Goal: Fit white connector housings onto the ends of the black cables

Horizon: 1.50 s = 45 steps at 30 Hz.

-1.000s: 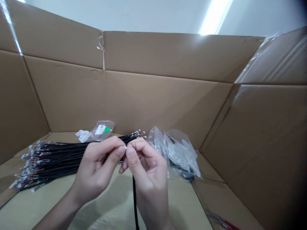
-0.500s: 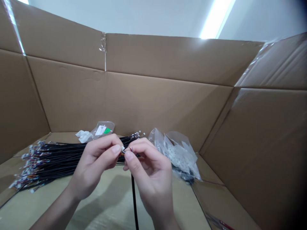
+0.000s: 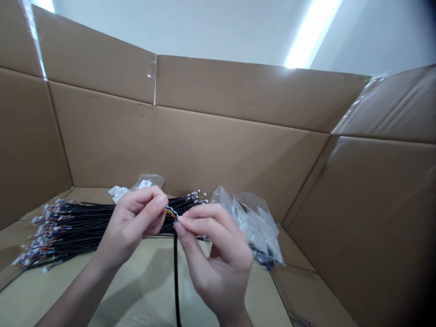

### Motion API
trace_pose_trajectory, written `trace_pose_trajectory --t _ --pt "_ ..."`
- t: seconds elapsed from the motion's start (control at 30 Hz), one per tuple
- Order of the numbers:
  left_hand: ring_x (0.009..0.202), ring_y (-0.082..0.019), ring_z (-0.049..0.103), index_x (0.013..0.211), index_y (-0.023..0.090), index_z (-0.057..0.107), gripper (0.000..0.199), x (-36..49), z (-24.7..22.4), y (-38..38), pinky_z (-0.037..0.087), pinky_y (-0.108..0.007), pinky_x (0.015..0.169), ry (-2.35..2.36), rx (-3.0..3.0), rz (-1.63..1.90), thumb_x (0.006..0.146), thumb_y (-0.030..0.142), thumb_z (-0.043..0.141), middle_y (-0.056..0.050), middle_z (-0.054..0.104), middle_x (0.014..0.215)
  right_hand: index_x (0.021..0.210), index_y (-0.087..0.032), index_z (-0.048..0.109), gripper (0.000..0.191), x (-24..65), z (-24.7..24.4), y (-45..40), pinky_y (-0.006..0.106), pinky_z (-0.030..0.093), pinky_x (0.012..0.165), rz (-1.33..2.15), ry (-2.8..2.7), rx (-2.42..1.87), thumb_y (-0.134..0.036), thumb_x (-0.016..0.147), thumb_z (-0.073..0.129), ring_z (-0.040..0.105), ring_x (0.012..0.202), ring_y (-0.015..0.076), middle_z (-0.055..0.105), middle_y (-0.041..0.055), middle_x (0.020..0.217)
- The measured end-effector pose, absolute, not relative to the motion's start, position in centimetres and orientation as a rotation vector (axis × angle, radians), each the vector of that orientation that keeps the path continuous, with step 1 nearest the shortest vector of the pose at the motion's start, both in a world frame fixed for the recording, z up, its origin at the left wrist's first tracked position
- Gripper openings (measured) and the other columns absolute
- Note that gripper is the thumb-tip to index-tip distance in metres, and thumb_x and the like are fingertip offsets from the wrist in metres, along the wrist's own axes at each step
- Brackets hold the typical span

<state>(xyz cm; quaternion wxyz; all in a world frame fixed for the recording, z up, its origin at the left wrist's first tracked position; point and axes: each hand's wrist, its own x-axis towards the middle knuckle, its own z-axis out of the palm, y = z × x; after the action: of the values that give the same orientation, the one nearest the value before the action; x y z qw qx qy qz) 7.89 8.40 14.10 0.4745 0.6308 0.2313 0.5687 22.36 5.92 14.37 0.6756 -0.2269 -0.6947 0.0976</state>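
Several thin coloured wires (image 3: 171,211) stretch between my two hands, coming out of the end of a black cable (image 3: 176,277) that hangs down in front. My left hand (image 3: 134,220) pinches the far end of the wires between thumb and forefinger; whatever sits at their tip is hidden by the fingers. With thumb and fingertips my right hand (image 3: 218,254) pinches the wires near the top of the black sheath. Behind my left hand lies a thick bundle of black cables (image 3: 85,225), with white connectors and coloured wires (image 3: 46,231) at its left end.
Cardboard walls (image 3: 238,150) surround the work surface (image 3: 146,290). At the back stand a clear bag with a label (image 3: 146,182) and, beside it, crumpled white plastic (image 3: 118,193). Clear bags with small white parts (image 3: 257,222) lie to the right of the bundle.
My hands have moved slightly apart, showing more of the coloured wires. The white connector seen at my left fingertips is now hidden. The hanging cable has shifted left.
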Motion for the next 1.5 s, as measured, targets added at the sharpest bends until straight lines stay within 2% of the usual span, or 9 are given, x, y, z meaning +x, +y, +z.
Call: trace_pose_trajectory --t 0.1,0.17,0.3,0.4,0.53,0.7,1.03,1.3,1.5 --pt "0.043 0.001 0.019 0.069 0.013 0.042 0.040 7.7 14.1 8.7 0.019 -0.010 0.041 0.543 1.485 1.376 0.093 0.042 0.054 0.008 0.020 0.051 0.079 -0.016 0.067 0.016 22.5 14.4 6.0 0.025 0.053 0.067 0.261 -1.630 -0.489 -0.001 0.074 0.065 0.063 0.075 0.0125 0.065 0.0038 0.082" --pt "0.043 0.001 0.019 0.070 0.012 0.043 0.041 7.4 14.2 8.7 0.019 -0.010 0.041 0.538 1.481 1.307 0.092 0.045 0.056 0.008 0.020 0.050 0.077 -0.016 0.069 0.005 22.8 14.4 6.1 0.026 0.053 0.066 0.465 -1.625 -0.494 -0.012 0.076 0.067 0.063 0.075 0.0142 0.065 0.0049 0.083" --pt "0.043 0.001 0.021 0.068 0.012 0.043 0.043 7.3 14.2 8.6 0.019 -0.010 0.041 0.489 1.532 1.118 0.092 0.046 0.055 0.008 0.024 0.051 0.066 -0.016 0.068 0.040 23.3 14.6 6.4 0.025 0.051 0.056 0.946 -1.491 -0.486 -0.033 0.096 0.049 0.059 0.063 0.0120 0.060 0.0044 0.071" --pt "0.046 0.001 0.025 0.067 0.011 0.044 0.044 7.4 14.4 8.4 0.020 -0.010 0.043 0.492 1.595 1.026 0.092 0.046 0.054 0.006 0.027 0.053 0.061 -0.015 0.060 0.030 23.6 14.7 6.4 0.021 0.047 0.053 1.072 -1.499 -0.591 -0.031 0.087 0.063 0.055 0.058 0.0100 0.057 0.0012 0.065" --pt "0.048 0.000 0.028 0.066 0.011 0.045 0.046 7.5 14.6 8.2 0.023 -0.010 0.044 0.585 1.678 1.034 0.093 0.048 0.053 0.005 0.030 0.054 0.072 -0.017 0.066 0.009 23.9 14.9 6.2 0.021 0.046 0.052 1.006 -1.537 -0.778 -0.024 0.076 0.071 0.057 0.064 0.0118 0.063 0.0019 0.074" --pt "0.049 0.000 0.028 0.066 0.011 0.046 0.048 7.6 14.4 8.1 0.023 -0.010 0.044 0.680 1.717 1.110 0.092 0.050 0.052 0.005 0.031 0.055 0.072 -0.015 0.066 0.016 23.8 15.1 6.0 0.021 0.046 0.052 0.904 -1.602 -0.790 -0.026 0.083 0.065 0.058 0.067 0.0128 0.063 0.0048 0.077" --pt "0.048 -0.001 0.022 0.069 0.012 0.044 0.040 8.9 13.7 7.9 0.020 -0.011 0.043 0.540 1.556 1.265 0.093 0.044 0.053 0.006 0.024 0.056 0.077 -0.016 0.059 0.016 23.0 15.1 5.0 0.015 0.046 0.059 0.623 -1.624 -0.741 -0.019 0.091 0.054 0.055 0.069 0.0080 0.060 0.0012 0.078" --pt "0.054 -0.002 0.037 0.065 0.011 0.049 0.037 8.4 14.8 8.1 0.031 -0.012 0.049 0.832 1.964 1.313 0.093 0.035 0.050 0.003 0.041 0.058 0.082 -0.015 0.062 0.013 23.1 15.1 5.2 0.015 0.048 0.055 0.633 -1.694 -0.817 -0.019 0.091 0.053 0.061 0.074 0.0102 0.065 0.0039 0.086" --pt "0.052 -0.002 0.034 0.060 0.010 0.048 0.040 8.3 14.9 8.2 0.028 -0.011 0.046 0.793 1.992 1.336 0.093 0.032 0.049 0.003 0.038 0.055 0.078 -0.015 0.060 0.014 22.7 14.8 5.3 0.017 0.046 0.060 0.437 -1.707 -0.796 -0.011 0.088 0.052 0.060 0.074 0.0098 0.063 0.0023 0.080"
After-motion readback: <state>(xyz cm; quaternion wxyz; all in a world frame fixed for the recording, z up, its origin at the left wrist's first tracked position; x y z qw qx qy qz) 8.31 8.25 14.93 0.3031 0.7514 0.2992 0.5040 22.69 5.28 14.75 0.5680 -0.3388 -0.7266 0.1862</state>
